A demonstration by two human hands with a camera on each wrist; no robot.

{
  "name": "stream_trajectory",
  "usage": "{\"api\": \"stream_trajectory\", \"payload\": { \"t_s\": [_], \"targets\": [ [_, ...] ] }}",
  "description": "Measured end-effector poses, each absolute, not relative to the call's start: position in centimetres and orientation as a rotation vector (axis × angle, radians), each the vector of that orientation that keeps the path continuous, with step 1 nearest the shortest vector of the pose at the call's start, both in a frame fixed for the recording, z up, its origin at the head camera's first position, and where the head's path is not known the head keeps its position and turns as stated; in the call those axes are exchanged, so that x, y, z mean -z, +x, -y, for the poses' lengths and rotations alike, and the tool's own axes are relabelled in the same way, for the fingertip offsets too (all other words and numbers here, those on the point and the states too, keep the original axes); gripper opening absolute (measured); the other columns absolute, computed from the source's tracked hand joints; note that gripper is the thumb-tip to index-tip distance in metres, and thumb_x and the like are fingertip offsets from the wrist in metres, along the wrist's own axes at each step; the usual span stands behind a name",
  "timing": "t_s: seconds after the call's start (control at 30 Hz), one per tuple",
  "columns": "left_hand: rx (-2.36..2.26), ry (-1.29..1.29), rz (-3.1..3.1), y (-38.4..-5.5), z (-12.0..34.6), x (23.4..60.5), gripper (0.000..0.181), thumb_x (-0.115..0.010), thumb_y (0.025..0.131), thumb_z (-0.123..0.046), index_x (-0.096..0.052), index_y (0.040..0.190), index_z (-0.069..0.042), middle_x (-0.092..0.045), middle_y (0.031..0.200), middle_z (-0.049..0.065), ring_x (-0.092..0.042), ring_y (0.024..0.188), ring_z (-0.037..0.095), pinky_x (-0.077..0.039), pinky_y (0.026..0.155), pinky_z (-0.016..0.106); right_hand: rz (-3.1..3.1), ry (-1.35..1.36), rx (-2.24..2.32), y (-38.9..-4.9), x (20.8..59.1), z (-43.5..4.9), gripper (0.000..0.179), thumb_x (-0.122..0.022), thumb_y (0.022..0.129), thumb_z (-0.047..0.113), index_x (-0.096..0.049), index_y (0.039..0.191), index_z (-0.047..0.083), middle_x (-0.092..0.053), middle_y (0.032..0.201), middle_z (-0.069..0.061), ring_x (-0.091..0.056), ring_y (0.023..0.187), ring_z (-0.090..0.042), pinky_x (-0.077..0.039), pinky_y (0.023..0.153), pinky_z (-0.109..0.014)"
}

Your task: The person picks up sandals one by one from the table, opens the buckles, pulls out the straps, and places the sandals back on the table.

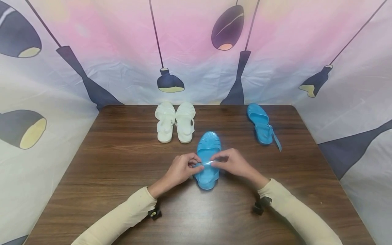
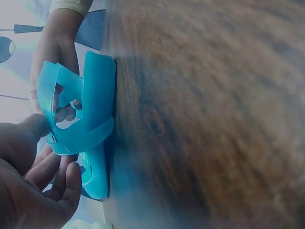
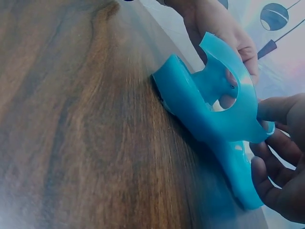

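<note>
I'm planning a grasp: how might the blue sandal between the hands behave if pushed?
The blue sandal would probably slide rather than roll, resting sole-down on the table; its strap, curved in an arch, likely flexes.

The head view looks forward and down over the worktop (image 1: pixel 122 163) to a patterned backdrop (image 1: pixel 196 37). Each wrist view sits low and close, rolled sideways, facing the nearer blue sandal (image 1: pixel 209 153) from its own side; all three share it, the left hand (image 1: pixel 183 166) and the right hand (image 1: pixel 234 163).
</note>
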State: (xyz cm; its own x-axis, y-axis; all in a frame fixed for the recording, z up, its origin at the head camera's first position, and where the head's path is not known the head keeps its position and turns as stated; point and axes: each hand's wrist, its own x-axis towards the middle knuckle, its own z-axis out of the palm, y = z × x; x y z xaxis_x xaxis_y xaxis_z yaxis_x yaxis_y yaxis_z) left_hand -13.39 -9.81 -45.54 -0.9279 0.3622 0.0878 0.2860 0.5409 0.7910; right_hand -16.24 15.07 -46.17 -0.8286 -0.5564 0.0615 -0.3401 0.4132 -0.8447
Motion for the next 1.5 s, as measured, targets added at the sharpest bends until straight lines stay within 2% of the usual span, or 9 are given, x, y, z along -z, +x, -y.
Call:
{"api": "stream_trajectory", "payload": {
  "t_s": [0.27,0.4,0.53,0.8,1.13,1.33,1.5],
  "targets": [
    [-1.357,0.559,-2.683,-13.4,9.8,45.5,0.012,-0.083,0.087,-0.016,-0.074,0.094,-0.013,-0.076,0.09,-0.001,-0.069,0.082,0.007,-0.058,0.073,0.024,-2.415,-0.759,1.384,-16.7,46.0,-14.1,0.023,-0.071,0.098,0.03,-0.076,0.113,0.014,-0.075,0.106,0.006,-0.068,0.101,-0.013,-0.057,0.088,-0.037],
    [-1.371,0.579,-2.671,-13.4,9.9,45.5,0.012,-0.083,0.087,-0.016,-0.074,0.094,-0.012,-0.077,0.09,-0.001,-0.068,0.078,0.006,-0.057,0.068,0.023,-2.401,-0.787,1.332,-16.9,46.0,-13.4,0.027,-0.073,0.096,0.035,-0.076,0.115,0.017,-0.075,0.109,0.008,-0.067,0.107,-0.011,-0.055,0.094,-0.04],
    [-1.375,0.593,-2.674,-13.4,10.0,45.5,0.011,-0.082,0.087,-0.016,-0.074,0.094,-0.012,-0.077,0.089,-0.001,-0.066,0.073,0.004,-0.055,0.063,0.022,-2.395,-0.816,1.32,-16.8,45.9,-13.1,0.023,-0.076,0.094,0.034,-0.077,0.112,0.02,-0.076,0.11,0.01,-0.068,0.11,-0.009,-0.055,0.097,-0.04],
    [-1.353,0.606,-2.692,-13.3,10.1,45.5,0.011,-0.082,0.087,-0.019,-0.075,0.094,-0.014,-0.077,0.088,-0.003,-0.06,0.066,0.003,-0.052,0.059,0.022,-2.423,-0.814,1.345,-16.5,46.2,-13.4,0.021,-0.078,0.092,0.034,-0.079,0.109,0.022,-0.077,0.106,0.01,-0.07,0.101,-0.006,-0.058,0.088,-0.032],
    [-1.363,0.541,-2.731,-13.2,10.7,45.4,0.013,-0.085,0.085,-0.018,-0.075,0.092,-0.013,-0.078,0.089,-0.002,-0.067,0.074,0.002,-0.056,0.065,0.022,-2.542,-0.676,1.378,-16.6,46.6,-15.3,0.02,-0.08,0.091,0.033,-0.081,0.106,0.019,-0.078,0.099,0.005,-0.071,0.086,-0.01,-0.06,0.075,-0.028],
    [-1.333,0.581,-2.757,-13.4,10.6,45.5,0.015,-0.085,0.084,-0.019,-0.075,0.092,-0.012,-0.078,0.089,-0.001,-0.064,0.07,0.003,-0.055,0.063,0.022,-2.507,-0.689,1.39,-16.7,46.3,-15.8,0.025,-0.078,0.092,0.036,-0.08,0.108,0.017,-0.078,0.1,0.003,-0.072,0.086,-0.01,-0.06,0.076,-0.029],
    [-1.366,0.584,-2.745,-13.4,10.6,45.8,0.015,-0.086,0.083,-0.018,-0.075,0.091,-0.012,-0.078,0.089,0.0,-0.067,0.073,0.002,-0.056,0.065,0.022,-2.486,-0.684,1.42,-16.7,46.3,-15.7,0.024,-0.076,0.094,0.035,-0.079,0.109,0.016,-0.077,0.101,0.004,-0.07,0.093,-0.013,-0.059,0.083,-0.036]
  ]
}}
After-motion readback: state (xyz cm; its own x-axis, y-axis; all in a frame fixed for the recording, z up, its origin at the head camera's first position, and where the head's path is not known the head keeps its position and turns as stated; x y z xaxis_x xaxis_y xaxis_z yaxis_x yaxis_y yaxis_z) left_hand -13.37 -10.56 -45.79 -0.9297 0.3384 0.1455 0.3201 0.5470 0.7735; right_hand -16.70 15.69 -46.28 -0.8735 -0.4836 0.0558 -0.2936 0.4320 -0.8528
